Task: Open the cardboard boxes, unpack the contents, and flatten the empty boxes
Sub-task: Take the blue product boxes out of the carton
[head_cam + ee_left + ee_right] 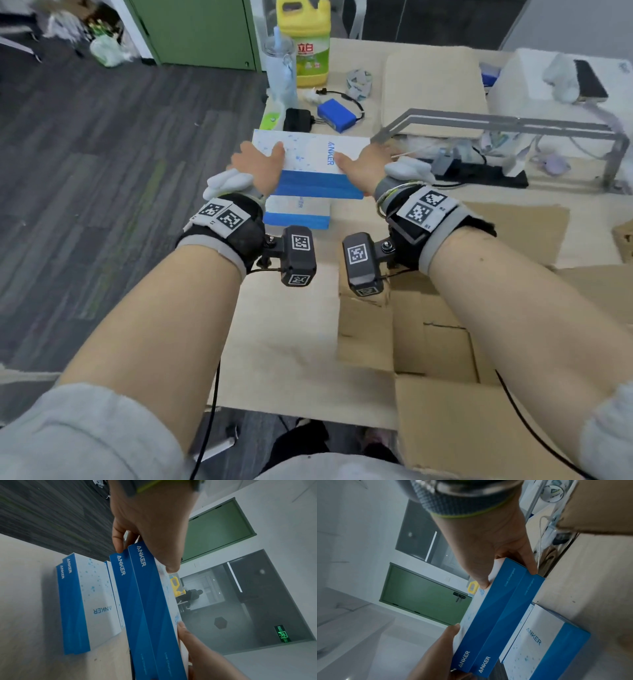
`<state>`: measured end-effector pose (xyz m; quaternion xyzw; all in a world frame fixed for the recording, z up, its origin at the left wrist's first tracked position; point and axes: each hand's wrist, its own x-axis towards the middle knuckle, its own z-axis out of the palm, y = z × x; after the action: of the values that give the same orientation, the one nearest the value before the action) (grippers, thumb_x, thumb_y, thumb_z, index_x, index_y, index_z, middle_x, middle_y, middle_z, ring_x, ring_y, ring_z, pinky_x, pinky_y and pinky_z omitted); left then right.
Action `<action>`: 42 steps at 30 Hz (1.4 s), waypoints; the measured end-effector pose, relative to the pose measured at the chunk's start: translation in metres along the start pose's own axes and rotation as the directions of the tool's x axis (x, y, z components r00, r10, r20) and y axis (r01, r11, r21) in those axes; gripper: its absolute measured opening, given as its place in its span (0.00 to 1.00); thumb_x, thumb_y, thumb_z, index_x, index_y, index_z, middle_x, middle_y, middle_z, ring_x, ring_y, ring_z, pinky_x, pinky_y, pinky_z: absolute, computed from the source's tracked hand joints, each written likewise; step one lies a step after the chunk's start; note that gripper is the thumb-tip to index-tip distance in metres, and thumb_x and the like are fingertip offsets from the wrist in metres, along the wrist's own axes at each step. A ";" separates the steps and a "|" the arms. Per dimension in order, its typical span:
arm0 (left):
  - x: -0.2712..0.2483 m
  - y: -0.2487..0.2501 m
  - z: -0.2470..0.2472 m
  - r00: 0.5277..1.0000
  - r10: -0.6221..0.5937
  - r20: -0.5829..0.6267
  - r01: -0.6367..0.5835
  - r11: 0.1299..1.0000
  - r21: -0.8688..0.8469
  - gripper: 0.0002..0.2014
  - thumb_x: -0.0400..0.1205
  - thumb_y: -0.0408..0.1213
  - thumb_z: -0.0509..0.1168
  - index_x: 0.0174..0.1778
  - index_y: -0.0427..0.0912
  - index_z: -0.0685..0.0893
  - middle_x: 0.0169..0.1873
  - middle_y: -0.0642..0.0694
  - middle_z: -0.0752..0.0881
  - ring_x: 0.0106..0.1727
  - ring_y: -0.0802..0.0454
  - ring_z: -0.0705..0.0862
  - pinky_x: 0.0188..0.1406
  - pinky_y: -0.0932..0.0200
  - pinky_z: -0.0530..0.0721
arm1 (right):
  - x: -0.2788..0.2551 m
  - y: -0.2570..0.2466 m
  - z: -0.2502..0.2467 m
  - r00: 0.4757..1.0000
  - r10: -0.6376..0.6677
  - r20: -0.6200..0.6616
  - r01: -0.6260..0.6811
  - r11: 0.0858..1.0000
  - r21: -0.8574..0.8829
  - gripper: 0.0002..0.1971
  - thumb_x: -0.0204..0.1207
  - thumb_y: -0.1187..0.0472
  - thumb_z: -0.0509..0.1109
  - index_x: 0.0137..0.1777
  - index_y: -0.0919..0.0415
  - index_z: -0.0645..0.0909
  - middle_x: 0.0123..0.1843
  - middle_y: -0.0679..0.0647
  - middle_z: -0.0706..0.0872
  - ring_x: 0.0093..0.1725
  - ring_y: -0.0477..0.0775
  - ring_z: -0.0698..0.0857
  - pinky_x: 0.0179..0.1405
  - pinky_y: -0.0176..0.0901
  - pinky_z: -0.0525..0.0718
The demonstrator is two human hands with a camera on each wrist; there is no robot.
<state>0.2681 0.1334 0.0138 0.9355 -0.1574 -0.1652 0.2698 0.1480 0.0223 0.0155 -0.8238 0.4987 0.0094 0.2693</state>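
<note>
We held a pair of stacked Anker boxes (310, 154) between us: our left hand (257, 163) gripped one end, our right hand (363, 164) the other, thumbs on top. The pair hung above two more Anker boxes (85, 604) lying near the bench's left edge. An opened cardboard box (428, 346) sat toward the near edge.

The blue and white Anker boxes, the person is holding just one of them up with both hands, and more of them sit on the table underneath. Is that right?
Not quite. The left hand and right hand hold two Anker boxes stacked together, not one; the left wrist view shows two blue edges side by side. More Anker boxes on the table do sit beneath.
</note>
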 end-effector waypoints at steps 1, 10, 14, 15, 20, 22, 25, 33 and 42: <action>0.009 -0.004 0.001 1.000 0.013 0.000 -0.013 1.000 0.017 0.30 0.85 0.55 0.55 0.73 0.33 0.68 0.71 0.33 0.74 0.72 0.35 0.73 0.68 0.46 0.69 | 0.007 -0.003 0.004 1.000 0.017 -0.012 -0.017 1.000 0.007 0.36 0.78 0.35 0.58 0.66 0.70 0.74 0.62 0.64 0.83 0.59 0.66 0.83 0.56 0.52 0.80; 0.089 -0.038 0.021 0.997 0.068 0.042 -0.070 0.996 0.049 0.29 0.86 0.56 0.54 0.71 0.33 0.67 0.67 0.32 0.78 0.65 0.34 0.78 0.58 0.45 0.74 | 0.064 -0.030 0.039 0.994 0.108 0.005 -0.108 0.993 0.037 0.34 0.81 0.37 0.58 0.73 0.67 0.64 0.69 0.65 0.77 0.67 0.66 0.77 0.61 0.53 0.74; 0.105 -0.050 0.033 0.995 0.091 0.032 -0.091 0.996 0.014 0.29 0.86 0.57 0.53 0.72 0.35 0.67 0.65 0.34 0.79 0.65 0.36 0.79 0.57 0.46 0.74 | 0.076 -0.032 0.054 0.994 0.107 0.007 -0.107 0.993 0.058 0.32 0.83 0.41 0.58 0.74 0.68 0.63 0.71 0.64 0.76 0.69 0.65 0.76 0.64 0.52 0.73; 0.109 -0.051 0.035 0.995 0.098 0.026 -0.098 0.995 0.003 0.29 0.85 0.57 0.53 0.72 0.36 0.67 0.65 0.35 0.80 0.65 0.36 0.78 0.58 0.46 0.74 | 0.078 -0.033 0.056 0.995 0.104 0.007 -0.104 0.992 0.072 0.31 0.83 0.42 0.58 0.74 0.68 0.62 0.72 0.64 0.75 0.70 0.65 0.76 0.64 0.52 0.72; 0.126 -0.056 0.043 0.995 0.101 0.015 -0.101 0.995 -0.015 0.30 0.85 0.57 0.54 0.74 0.38 0.67 0.66 0.36 0.79 0.67 0.35 0.77 0.62 0.45 0.74 | 0.086 -0.036 0.065 0.994 0.107 0.023 -0.108 0.990 0.093 0.33 0.84 0.43 0.57 0.76 0.70 0.59 0.76 0.64 0.72 0.73 0.65 0.74 0.68 0.51 0.70; 0.130 -0.060 0.046 0.996 0.085 0.036 -0.085 0.996 0.005 0.30 0.86 0.57 0.53 0.76 0.38 0.64 0.68 0.36 0.79 0.67 0.35 0.77 0.63 0.44 0.74 | 0.088 -0.037 0.070 0.994 0.105 0.040 -0.108 0.990 0.088 0.33 0.84 0.43 0.57 0.76 0.71 0.59 0.76 0.65 0.71 0.73 0.65 0.73 0.70 0.52 0.71; 0.132 -0.064 0.051 0.996 0.072 0.050 -0.073 0.997 0.028 0.31 0.86 0.58 0.50 0.79 0.40 0.62 0.69 0.36 0.77 0.67 0.34 0.77 0.64 0.43 0.73 | 0.090 -0.037 0.077 0.991 0.122 0.059 -0.127 0.987 0.098 0.35 0.84 0.43 0.57 0.78 0.72 0.57 0.77 0.65 0.69 0.74 0.66 0.73 0.71 0.56 0.70; 0.125 -0.054 0.053 0.994 -0.005 -0.110 0.004 1.000 -0.011 0.27 0.88 0.50 0.51 0.80 0.38 0.62 0.76 0.38 0.71 0.74 0.39 0.69 0.70 0.49 0.63 | 0.089 -0.029 0.074 0.992 0.125 -0.009 -0.121 0.976 0.183 0.32 0.84 0.41 0.54 0.75 0.68 0.60 0.74 0.63 0.73 0.70 0.65 0.76 0.67 0.54 0.73; 0.110 -0.050 0.040 0.990 0.078 -0.117 -0.081 0.997 -0.013 0.21 0.89 0.45 0.50 0.75 0.37 0.69 0.71 0.40 0.77 0.72 0.39 0.71 0.65 0.48 0.68 | 0.073 -0.028 0.062 0.999 0.043 -0.025 -0.036 0.970 0.239 0.28 0.84 0.44 0.56 0.74 0.65 0.65 0.71 0.61 0.77 0.67 0.64 0.78 0.65 0.52 0.76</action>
<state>0.3609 0.1133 -0.0709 0.9341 -0.1772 -0.1011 0.2930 0.2235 0.0005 -0.0467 -0.7754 0.5167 -0.0576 0.3584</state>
